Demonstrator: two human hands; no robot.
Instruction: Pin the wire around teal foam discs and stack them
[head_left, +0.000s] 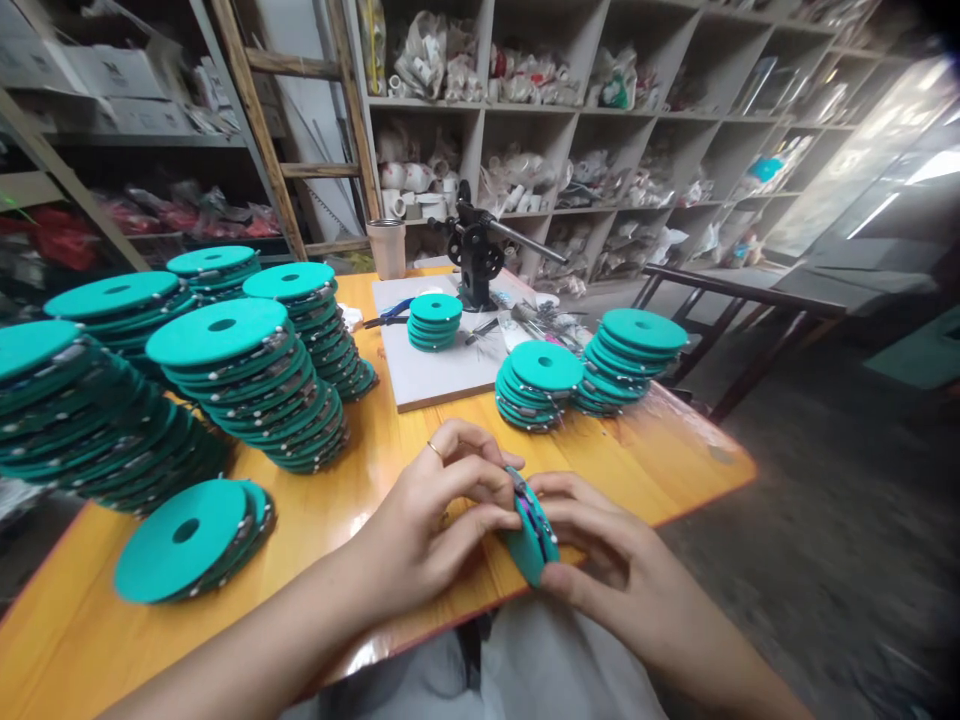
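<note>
A teal round spool point(534, 540) stands on edge between both hands at the near edge of the orange table point(645, 450). My left hand point(435, 510), with a ring on one finger, pinches the spool's rim from the left. My right hand point(600, 550) cups it from the right and below. Something thin and purple shows at the spool's rim between the fingertips.
Tall stacks of teal spools point(247, 380) fill the table's left; a short stack point(187, 540) lies near left. Smaller stacks point(540, 385) point(634, 355) point(435, 320) sit mid-table beside a grey board point(442, 375), a black winding machine point(480, 255), pliers and a cup point(388, 247). Shelves and a ladder stand behind.
</note>
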